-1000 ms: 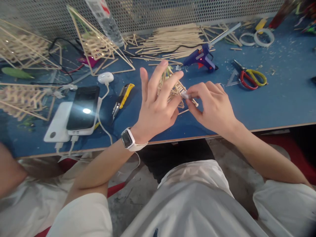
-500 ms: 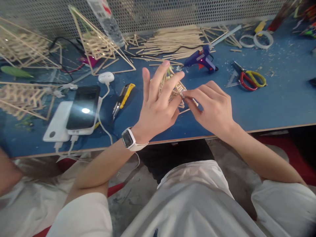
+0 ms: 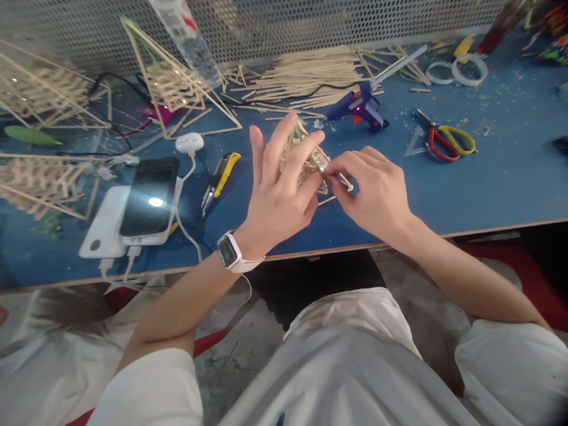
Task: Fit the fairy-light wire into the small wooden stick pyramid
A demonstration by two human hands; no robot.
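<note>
A small model of thin wooden sticks (image 3: 306, 155) sits on the blue table, partly hidden by my hands. My left hand (image 3: 281, 183) reaches over it; thumb and index finger are pinched at its near side, the other fingers raised and spread. My right hand (image 3: 373, 183) is closed at the model's right side, thumb and index fingertips pressed together. Beside those fingertips a small shiny whitish piece (image 3: 322, 165) shows on the model. Whatever is between the right fingertips is too small to make out. Just behind the model lies a blue glue gun (image 3: 361, 106) with its light on.
Loose wooden sticks (image 3: 315, 74) lie at the back. To the right are scissors (image 3: 446, 142), a clear set square (image 3: 416, 143) and tape rolls (image 3: 470, 70). On the left are a yellow cutter (image 3: 219, 180), a phone (image 3: 149, 198), a power bank (image 3: 104, 225) and larger stick models (image 3: 173, 83).
My right fingertips have shifted slightly, so more of the shiny whitish piece shows. My left hand keeps its pose. The whole view has moved a little, and the arm at the far left has mostly left it.
</note>
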